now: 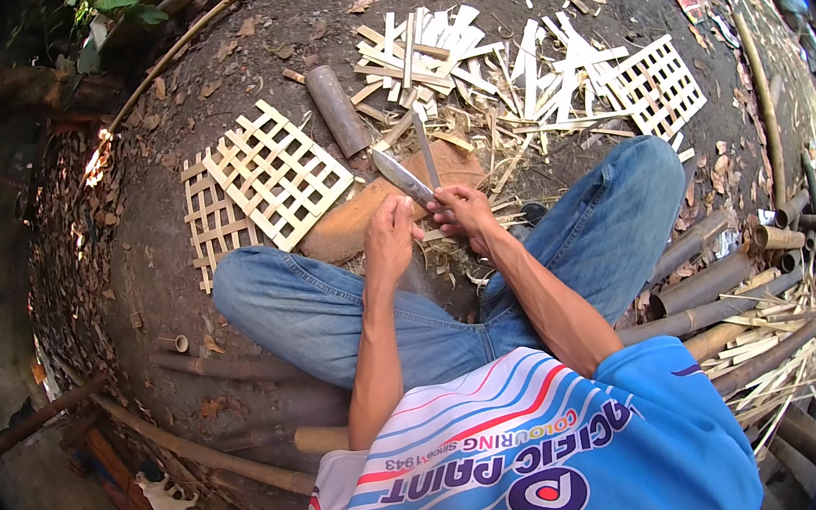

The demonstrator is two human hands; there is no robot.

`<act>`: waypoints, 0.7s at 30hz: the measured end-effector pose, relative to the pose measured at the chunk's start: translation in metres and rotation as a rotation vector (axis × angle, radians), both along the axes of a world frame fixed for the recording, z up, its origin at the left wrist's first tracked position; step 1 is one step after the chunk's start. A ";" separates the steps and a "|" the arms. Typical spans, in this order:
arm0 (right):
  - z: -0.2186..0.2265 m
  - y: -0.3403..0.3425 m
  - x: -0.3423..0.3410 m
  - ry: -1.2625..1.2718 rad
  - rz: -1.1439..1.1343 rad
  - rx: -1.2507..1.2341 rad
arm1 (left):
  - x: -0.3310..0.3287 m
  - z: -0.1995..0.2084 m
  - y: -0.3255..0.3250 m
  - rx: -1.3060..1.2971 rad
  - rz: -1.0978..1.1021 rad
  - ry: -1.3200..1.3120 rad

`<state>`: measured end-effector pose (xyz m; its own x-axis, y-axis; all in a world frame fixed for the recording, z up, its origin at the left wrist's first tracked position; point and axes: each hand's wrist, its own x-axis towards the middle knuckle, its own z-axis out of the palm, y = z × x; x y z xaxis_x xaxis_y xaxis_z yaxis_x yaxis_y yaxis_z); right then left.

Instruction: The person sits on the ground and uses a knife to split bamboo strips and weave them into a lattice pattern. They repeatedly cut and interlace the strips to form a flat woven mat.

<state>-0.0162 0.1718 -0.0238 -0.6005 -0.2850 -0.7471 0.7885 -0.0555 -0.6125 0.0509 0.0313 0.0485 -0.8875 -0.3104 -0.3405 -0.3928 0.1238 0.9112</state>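
My right hand [465, 212] is closed round the base of a knife [401, 175], whose broad blade points away to the upper left. A narrow flat bamboo strip [427, 147] rises from the same fingers, standing beside the blade with a pale far end. Just left of it, my left hand [390, 238] is closed with fingertips pinched together near the knife; anything between them is too small to make out. Under and beyond both hands lies a brown wooden block [349, 219]. Thin shavings [509, 168] are scattered around it.
Two woven bamboo lattices overlap at the left, the upper one [278, 174] paler. Another lattice [659, 87] lies at the right. Beyond the block are a dark bamboo tube [336, 110] and a heap of pale strips [425, 47]. Bamboo poles [703, 284] are stacked by my right side.
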 end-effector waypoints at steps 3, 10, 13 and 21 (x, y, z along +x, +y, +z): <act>-0.003 -0.001 0.004 0.017 0.027 0.048 | -0.002 -0.007 0.001 0.139 0.073 0.021; 0.002 -0.007 0.008 0.312 0.336 -0.107 | -0.007 -0.014 -0.011 -0.137 0.473 0.135; 0.010 -0.003 0.003 0.386 0.518 -0.153 | -0.003 -0.007 -0.018 0.191 0.541 0.103; 0.018 0.000 -0.002 0.320 0.524 -0.041 | -0.003 0.000 -0.004 0.092 0.288 0.114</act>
<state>-0.0182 0.1722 -0.0054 -0.5650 -0.6280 -0.5351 0.4948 0.2611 -0.8288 0.0477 0.0271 0.0483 -0.8018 -0.5269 -0.2819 -0.2943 -0.0624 0.9537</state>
